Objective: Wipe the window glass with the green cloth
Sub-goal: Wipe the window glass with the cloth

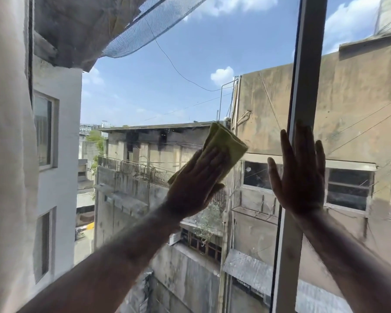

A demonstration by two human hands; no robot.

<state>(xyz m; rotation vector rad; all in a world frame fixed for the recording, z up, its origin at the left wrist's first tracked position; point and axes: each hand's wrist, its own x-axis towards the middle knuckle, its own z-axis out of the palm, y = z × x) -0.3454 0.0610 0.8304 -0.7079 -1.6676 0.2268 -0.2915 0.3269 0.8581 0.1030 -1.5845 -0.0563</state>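
Note:
The window glass (167,91) fills the middle of the view, with sky and buildings behind it. A folded green cloth (224,143) lies flat against the pane near its centre. My left hand (194,184) presses on the cloth's lower half, fingers stretched over it. My right hand (300,175) rests flat with fingers spread on the grey vertical frame bar (307,75) and the glass beside it, just right of the cloth. It holds nothing.
A pale curtain (7,154) hangs along the left edge. The frame bar splits the window into a wide left pane and a narrower right pane (359,109). Outside are concrete buildings, wires and netting overhead.

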